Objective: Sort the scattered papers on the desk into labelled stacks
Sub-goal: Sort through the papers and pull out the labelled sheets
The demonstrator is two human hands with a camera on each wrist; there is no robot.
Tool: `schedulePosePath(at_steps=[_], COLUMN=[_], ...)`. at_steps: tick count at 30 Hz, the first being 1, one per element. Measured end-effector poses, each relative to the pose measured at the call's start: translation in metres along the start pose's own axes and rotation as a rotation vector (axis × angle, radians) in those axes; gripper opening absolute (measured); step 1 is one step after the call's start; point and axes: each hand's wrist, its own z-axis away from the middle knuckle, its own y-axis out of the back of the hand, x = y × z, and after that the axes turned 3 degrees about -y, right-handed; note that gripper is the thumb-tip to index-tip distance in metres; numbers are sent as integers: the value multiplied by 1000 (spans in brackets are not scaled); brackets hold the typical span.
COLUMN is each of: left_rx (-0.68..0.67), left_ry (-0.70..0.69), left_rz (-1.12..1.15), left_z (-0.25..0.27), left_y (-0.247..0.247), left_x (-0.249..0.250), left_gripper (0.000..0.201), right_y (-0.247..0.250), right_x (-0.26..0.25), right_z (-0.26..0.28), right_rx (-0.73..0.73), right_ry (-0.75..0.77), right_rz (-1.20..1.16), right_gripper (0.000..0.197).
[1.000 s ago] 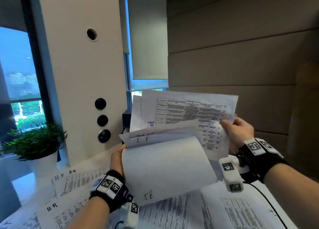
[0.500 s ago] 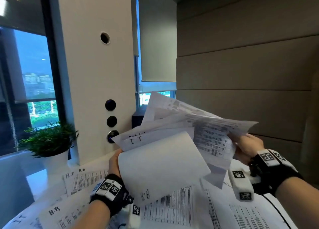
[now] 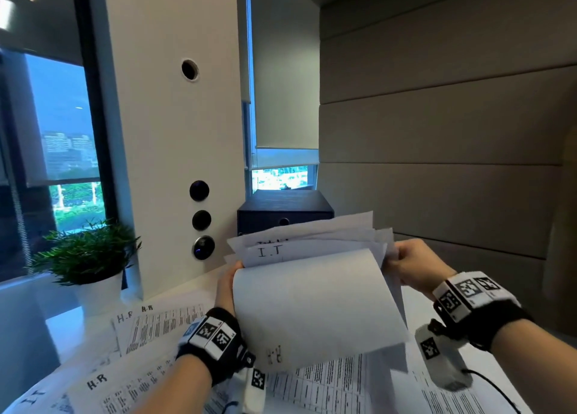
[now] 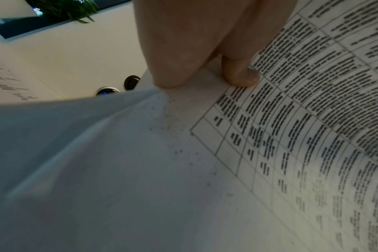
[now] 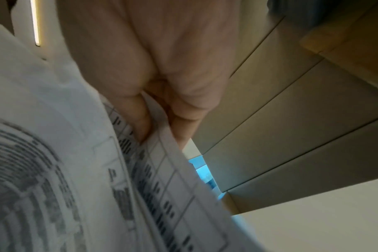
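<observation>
Holding a sheaf of papers (image 3: 315, 291) up above the tabletop (image 3: 65, 332), both hands gripping it at opposite edges. Front sheet curls toward the camera, blank back showing, faint "H.R" near its lower edge. Behind it a sheet headed "I.T" (image 3: 270, 251); more sheets fanned behind that, tops uneven.

Left hand (image 3: 225, 288) at the sheaf's left edge; left wrist view shows thumb and one of the fingers (image 4: 241, 75) pinching a sheet printed with a table. Right hand (image 3: 415, 265) at the sheaf's right edge; right wrist view shows fingers (image 5: 138, 119) curled, pinching the edges of several printed sheets between them. Both wrists carry black bands with square black-and-white markers.

Below the sheaf: loose printed papers lying overlapped on the tabletop. Left of the sheaf, two sheets marked "H.R" (image 3: 156, 326) and (image 3: 125, 388); far lower left of it, one marked "I.T" (image 3: 32, 396), partly cut off by the frame. Directly under and right of the sheaf, more printed sheets (image 3: 331, 385), headings not legible.

Behind the sheaf: a dark box (image 3: 284, 209) by the window. Left of the sheaf: white column (image 3: 162, 151) with round dark buttons; farther left, a potted plant (image 3: 87, 257) in a white pot. Right of the sheaf: beige panelled wall (image 3: 443, 132).
</observation>
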Motion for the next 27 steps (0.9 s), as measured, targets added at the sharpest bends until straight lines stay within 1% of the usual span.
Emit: schedulePosePath(at_steps=[2,3,4,5,7,9,11,12,14,16,17,18,19,20,21,22,23,24,25,27], left_rx=[47,64,74,96,129,113,112,95,69,11,-5,-9,16,17,12,-17,-15,-17,12,114], left_ry=[20,65,95,113,111,124,139,114,98,70,53,52,65,63,43,33,23,16,-14,-63], left_rz=[48,80,136,166,207,189,193,206,232,263,264,273,267,249,224,199,198,214,206,236], left_z=[-1,-2,-3,-5,-12,-11,-8,-7,-8,-6,-6,-7,-8,-9,-10,-13,-8,-9,-6,-10], left_y=[-2,0,2,4,11,14,11,9,4,-1,-3,-4,-4,-4,-5,-4,-7,-7,-7,-1], left_x=[-3,-5,-8,-9,-12,-9,-4,-3,-1,-1,-1,-3,-3,-5,-5,-6,-3,-1,2,3], left_gripper=[28,25,26,27,30,28,29,30,31,30,26,22,20,21,30,44,52,50,41,20], right_y=[-2,-2,0,7,26,38,36,31,15,4,-1,-5,-9,-11,-13,-16,-17,-18,-20,-22], right_x=[-16,-25,-32,-38,-43,-34,-15,-6,12,27,31,29,29,24,20,17,18,21,25,36], right_z=[-1,-5,-10,-19,-35,-40,-35,-30,-21,-17,-15,-10,-7,0,7,14,19,20,21,18], right_rx=[32,71,138,241,438,494,460,422,306,216,198,175,161,141,137,148,151,141,124,112], right_ry=[78,121,152,191,173,37,-83,-129,-197,-222,-229,-217,-209,-204,-196,-192,-196,-198,-198,-205], right_rz=[53,61,37,-15,-296,-534,-571,-575,-659,-766,-821,-846,-857,-821,-778,-750,-738,-731,-722,-691], right_gripper=[31,34,31,25,9,5,4,8,15,29,41,47,43,31,19,15,15,19,21,21])
